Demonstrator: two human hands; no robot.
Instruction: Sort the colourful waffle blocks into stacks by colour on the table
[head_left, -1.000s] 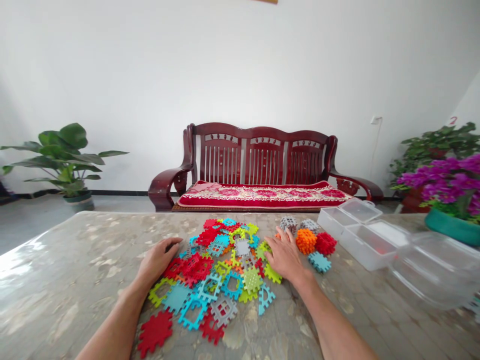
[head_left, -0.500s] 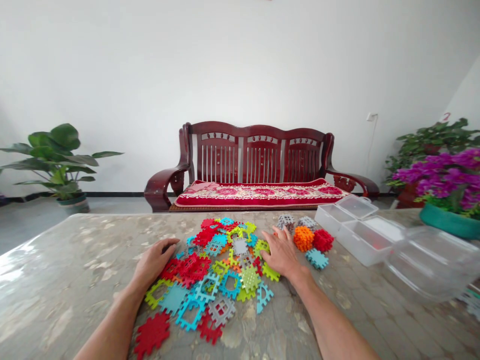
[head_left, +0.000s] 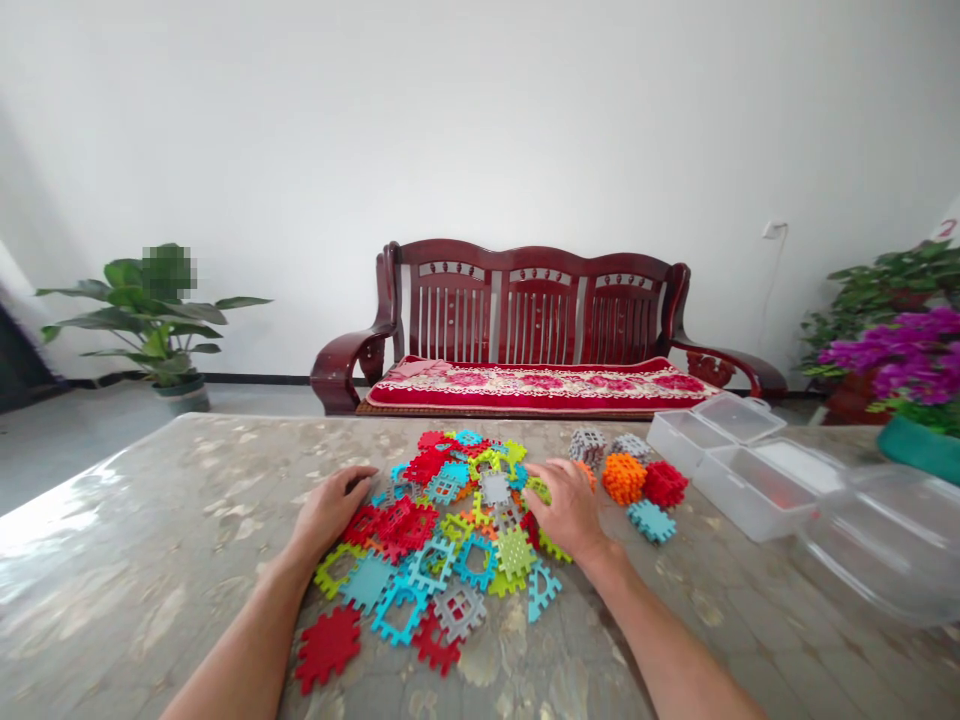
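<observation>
A loose pile of flat toothed plastic pieces in red, blue, green, grey and orange spreads over the table (head_left: 225, 560). At the pile's left edge rests my left hand (head_left: 335, 508), fingers apart and nothing held, beside some red pieces (head_left: 401, 530). My right hand (head_left: 566, 505) lies at the right edge, its fingers spread over a green piece (head_left: 538, 490), with no piece gripped. Sorted stacks stand to its right: grey (head_left: 587, 447), orange (head_left: 624, 479), red (head_left: 665, 484) and light blue (head_left: 652, 520).
Clear plastic boxes (head_left: 750, 492) with raised lids stand on the right, near a teal pot (head_left: 919, 447) of purple flowers (head_left: 900, 355). Behind the table is a wooden bench (head_left: 536, 305) with a red patterned cushion (head_left: 540, 388). A potted plant (head_left: 161, 320) is at the left.
The whole view has shifted, so the table and bench sit further right. My right hand has moved slightly left over the green piece. My left hand stays by the pile.
</observation>
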